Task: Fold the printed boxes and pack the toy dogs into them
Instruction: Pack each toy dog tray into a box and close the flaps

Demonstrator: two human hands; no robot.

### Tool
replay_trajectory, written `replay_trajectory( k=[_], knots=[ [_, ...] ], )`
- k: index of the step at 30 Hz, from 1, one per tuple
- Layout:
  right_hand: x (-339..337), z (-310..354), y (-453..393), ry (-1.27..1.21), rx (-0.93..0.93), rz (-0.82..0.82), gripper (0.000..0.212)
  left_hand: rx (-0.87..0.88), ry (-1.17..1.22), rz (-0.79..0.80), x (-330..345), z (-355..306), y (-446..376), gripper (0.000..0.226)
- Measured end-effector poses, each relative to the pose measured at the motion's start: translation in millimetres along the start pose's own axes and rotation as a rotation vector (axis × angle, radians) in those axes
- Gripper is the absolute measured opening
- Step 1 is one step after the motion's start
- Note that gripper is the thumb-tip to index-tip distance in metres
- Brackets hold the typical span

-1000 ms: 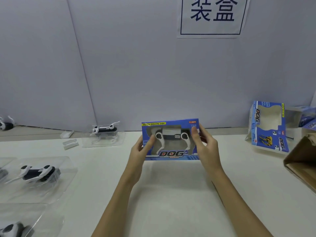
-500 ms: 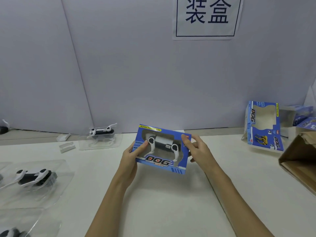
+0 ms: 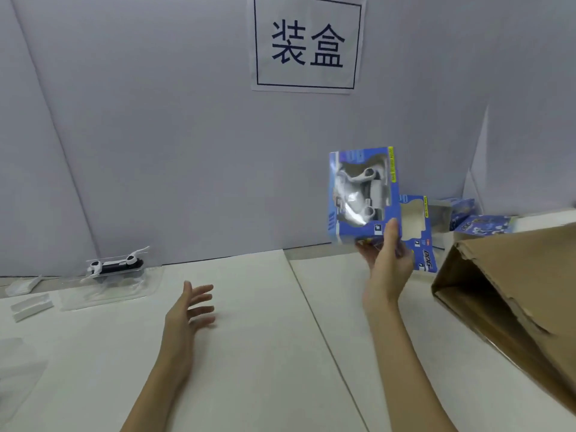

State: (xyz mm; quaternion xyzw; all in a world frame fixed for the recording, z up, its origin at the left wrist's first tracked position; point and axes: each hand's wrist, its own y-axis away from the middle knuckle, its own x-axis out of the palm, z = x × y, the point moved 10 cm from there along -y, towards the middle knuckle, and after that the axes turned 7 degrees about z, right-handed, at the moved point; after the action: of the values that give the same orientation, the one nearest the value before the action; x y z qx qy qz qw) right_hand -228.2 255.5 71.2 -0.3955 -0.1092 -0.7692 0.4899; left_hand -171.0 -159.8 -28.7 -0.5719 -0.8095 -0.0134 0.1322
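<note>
My right hand (image 3: 388,263) grips the lower edge of a blue printed box (image 3: 363,194) and holds it upright in the air at the right. A white toy dog shows through the box's window. My left hand (image 3: 190,310) hovers over the white table (image 3: 249,353) with its fingers spread and nothing in it. Another white and black toy dog (image 3: 115,265) lies in a clear plastic tray (image 3: 109,288) at the back left.
An open brown cardboard carton (image 3: 511,304) lies on its side at the right. An empty blue printed box (image 3: 419,235) stands behind my right hand, with more blue boxes (image 3: 480,224) beyond. Small white plastic pieces (image 3: 31,307) lie at far left. A grey partition with a paper sign closes the back.
My left hand has let go of the packed box and dropped toward the table. My right hand has turned the box on end and carried it up and to the right, toward the carton.
</note>
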Motion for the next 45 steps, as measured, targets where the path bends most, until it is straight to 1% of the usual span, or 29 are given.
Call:
replay_trajectory(
  k=[1, 2, 3, 5, 6, 8, 9, 11, 12, 13, 15, 17, 19, 21, 22, 24, 26, 30, 31, 33, 35, 36, 38, 39, 40, 42, 44, 45],
  knots=[
    [-8, 9, -4, -0.081, -0.068, -0.049, 0.07, 0.001, -0.023, 0.013, 1, 1, -1, 0.06],
    [-15, 13, -7, -0.097, -0.098, -0.076, 0.07, 0.003, -0.048, 0.024, 3, 1, -2, 0.06],
    [-18, 11, -9, -0.055, -0.08, -0.078, 0.07, 0.006, -0.071, 0.032, 5, 1, -2, 0.06],
    [-24, -7, -10, 0.14, 0.049, -0.063, 0.067, 0.011, -0.114, 0.031, 7, 1, -3, 0.057],
    [-28, -18, -9, 0.268, 0.11, -0.062, 0.058, 0.016, -0.146, 0.027, 8, 0, -2, 0.054],
    [-33, -32, -7, 0.534, 0.149, -0.056, 0.028, 0.04, -0.277, 0.035, 12, -1, 0, 0.044],
    [-34, -39, -6, 0.638, 0.156, -0.038, 0.023, 0.058, -0.369, 0.044, 14, -1, 1, 0.038],
    [-38, -54, -7, 0.754, 0.181, -0.017, 0.03, 0.079, -0.581, 0.046, 19, -2, 2, 0.029],
    [-43, -59, -9, 0.746, 0.2, -0.037, 0.034, 0.09, -0.692, 0.049, 23, -3, 3, 0.028],
    [-51, -64, -11, 0.657, 0.228, -0.081, 0.036, 0.102, -0.784, 0.057, 28, -4, 2, 0.028],
    [-69, -75, -20, 0.317, 0.302, -0.173, 0.036, 0.116, -0.88, 0.084, 35, -4, 2, 0.028],
    [-80, -84, -28, 0.002, 0.363, -0.168, 0.036, 0.123, -0.904, 0.11, 39, -4, 3, 0.028],
    [-87, -87, -34, -0.245, 0.39, -0.139, 0.037, 0.113, -0.887, 0.113, 37, -4, 4, 0.03],
    [-94, -91, -42, -0.406, 0.394, -0.129, 0.038, 0.085, -0.814, 0.09, 31, -5, 5, 0.032],
    [-95, -92, -44, -0.439, 0.4, -0.118, 0.038, 0.07, -0.772, 0.078, 29, -6, 5, 0.032],
    [-95, -91, -45, -0.419, 0.397, -0.09, 0.035, 0.055, -0.706, 0.067, 26, -7, 6, 0.032],
    [-90, -88, -45, -0.325, 0.381, -0.054, 0.03, 0.046, -0.662, 0.065, 24, -7, 9, 0.032],
    [-63, -84, -37, -0.069, 0.339, 0.002, 0.008, 0.055, -0.623, 0.065, 26, -10, 12, 0.03],
    [-54, -83, -34, -0.019, 0.317, 0.028, 0.008, 0.064, -0.619, 0.058, 27, -11, 12, 0.029],
    [-37, -84, -26, 0.035, 0.302, 0.095, 0.015, 0.086, -0.605, 0.034, 27, -14, 12, 0.022],
    [-22, -87, -16, 0.057, 0.339, 0.173, 0.017, 0.084, -0.537, 0.014, 26, -14, 12, 0.009],
    [-14, -89, -11, 0.057, 0.363, 0.214, 0.018, 0.085, -0.492, 0.017, 26, -13, 12, 0.015],
    [3, -89, 0, 0.067, 0.408, 0.304, 0.02, 0.135, -0.459, 0.044, 26, -16, 14, 0.051],
    [11, -89, 6, 0.066, 0.429, 0.348, 0.02, 0.183, -0.51, 0.063, 29, -20, 16, 0.07],
    [19, -88, 12, 0.05, 0.452, 0.388, 0.021, 0.248, -0.609, 0.089, 34, -25, 19, 0.086],
    [35, -85, 23, -0.019, 0.503, 0.453, 0.021, 0.396, -0.891, 0.124, 49, -33, 27, 0.107],
    [50, -81, 33, -0.138, 0.576, 0.484, 0.018, 0.489, -1.135, 0.123, 64, -36, 34, 0.116],
    [57, -80, 39, -0.229, 0.636, 0.487, 0.017, 0.518, -1.198, 0.121, 70, -37, 36, 0.12]
  ],
)
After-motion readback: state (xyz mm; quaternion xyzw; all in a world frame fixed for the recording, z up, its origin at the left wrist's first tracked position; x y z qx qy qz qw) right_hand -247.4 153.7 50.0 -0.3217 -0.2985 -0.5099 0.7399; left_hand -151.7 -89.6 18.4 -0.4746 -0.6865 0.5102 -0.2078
